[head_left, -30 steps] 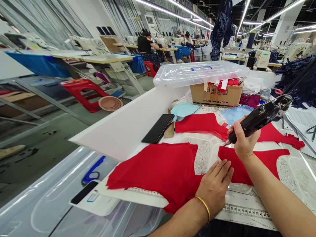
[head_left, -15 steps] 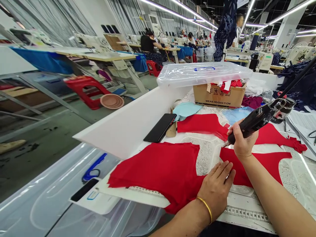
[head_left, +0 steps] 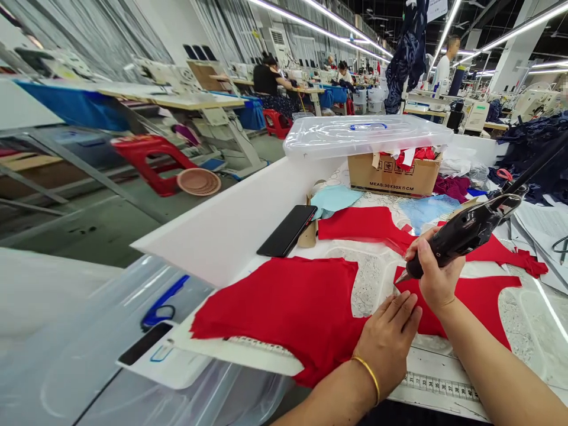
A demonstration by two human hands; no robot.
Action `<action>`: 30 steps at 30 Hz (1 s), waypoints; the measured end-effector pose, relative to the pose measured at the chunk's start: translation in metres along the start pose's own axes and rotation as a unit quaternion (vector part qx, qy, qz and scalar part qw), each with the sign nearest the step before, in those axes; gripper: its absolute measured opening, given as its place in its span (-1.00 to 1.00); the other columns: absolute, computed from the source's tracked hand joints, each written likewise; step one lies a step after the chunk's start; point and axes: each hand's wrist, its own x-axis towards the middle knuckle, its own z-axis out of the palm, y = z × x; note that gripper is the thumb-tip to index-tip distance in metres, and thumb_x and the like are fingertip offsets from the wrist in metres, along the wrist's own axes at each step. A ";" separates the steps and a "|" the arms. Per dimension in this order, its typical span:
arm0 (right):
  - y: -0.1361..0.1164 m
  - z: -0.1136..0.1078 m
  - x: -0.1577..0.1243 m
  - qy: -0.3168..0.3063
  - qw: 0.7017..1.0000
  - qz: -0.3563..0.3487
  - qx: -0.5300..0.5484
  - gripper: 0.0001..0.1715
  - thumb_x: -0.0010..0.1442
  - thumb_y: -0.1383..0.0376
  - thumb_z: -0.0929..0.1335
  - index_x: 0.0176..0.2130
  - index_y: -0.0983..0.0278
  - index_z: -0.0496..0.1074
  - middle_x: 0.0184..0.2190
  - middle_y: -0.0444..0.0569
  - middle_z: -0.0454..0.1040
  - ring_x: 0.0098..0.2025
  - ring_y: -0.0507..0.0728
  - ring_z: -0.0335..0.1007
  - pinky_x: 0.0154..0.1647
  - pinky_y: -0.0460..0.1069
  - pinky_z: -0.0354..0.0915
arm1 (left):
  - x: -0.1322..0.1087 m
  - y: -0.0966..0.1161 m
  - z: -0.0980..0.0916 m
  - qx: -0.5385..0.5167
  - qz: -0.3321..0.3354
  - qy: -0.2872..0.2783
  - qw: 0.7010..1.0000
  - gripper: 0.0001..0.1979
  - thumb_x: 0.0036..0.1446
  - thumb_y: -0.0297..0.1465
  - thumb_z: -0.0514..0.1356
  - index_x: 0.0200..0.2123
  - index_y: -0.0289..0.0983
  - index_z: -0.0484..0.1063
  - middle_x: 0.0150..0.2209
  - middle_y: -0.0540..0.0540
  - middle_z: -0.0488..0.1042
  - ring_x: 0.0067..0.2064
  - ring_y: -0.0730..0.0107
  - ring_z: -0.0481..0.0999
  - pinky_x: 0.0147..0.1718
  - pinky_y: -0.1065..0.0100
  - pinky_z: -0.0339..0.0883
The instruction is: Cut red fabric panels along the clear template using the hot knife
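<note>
Lowered slightly toward the red fabric panel (head_left: 470,305), my right hand (head_left: 437,275) has its fingers (head_left: 419,245) wrapped round the black handheld cutter (head_left: 465,232), tip at the panel's edge, while my open left hand (head_left: 386,346) presses down beside it; any slip of the panel could send the tip astray.

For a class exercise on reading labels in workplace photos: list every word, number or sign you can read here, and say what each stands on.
"MEAS:30X30X15CM": on the cardboard box.
Small marks above that line on the box: too blurred to read.
Numbers along the measuring tape: too small to read with certainty.
Printed sheets at the right: too small to read.
Hanging white sign: too blurred to read.
</note>
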 end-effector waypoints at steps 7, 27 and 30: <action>-0.002 0.004 -0.001 0.026 1.000 0.007 0.011 -0.59 0.20 0.00 0.47 -0.23 0.18 0.28 -0.60 -0.27 0.41 -0.63 0.00 0.35 -0.58 -0.08 0.36 | -0.006 -0.010 0.006 0.024 0.024 0.013 0.999 -0.35 0.02 -0.66 0.05 0.22 -0.40 0.42 0.17 -0.30 0.54 0.24 0.03 0.49 0.16 0.01 0.50; -0.031 -0.031 -0.015 -0.008 1.000 0.020 0.016 -0.64 0.20 0.03 0.50 -0.39 0.22 0.43 -0.58 -0.18 0.47 -0.58 0.01 0.40 -0.53 -0.07 0.40 | -0.009 0.021 -0.027 0.026 0.076 -0.006 0.997 -0.54 0.21 -0.59 0.03 0.15 -0.43 0.46 0.18 -0.26 0.55 0.25 0.10 0.50 0.25 0.10 0.41; -0.030 -0.030 -0.014 -0.015 1.000 0.011 0.018 -0.67 0.24 0.08 0.49 -0.40 0.22 0.43 -0.59 -0.19 0.46 -0.58 0.01 0.39 -0.52 -0.06 0.40 | -0.013 0.025 -0.029 0.018 0.060 -0.001 0.998 -0.52 0.19 -0.61 0.02 0.15 -0.45 0.45 0.18 -0.29 0.55 0.25 0.09 0.50 0.23 0.09 0.43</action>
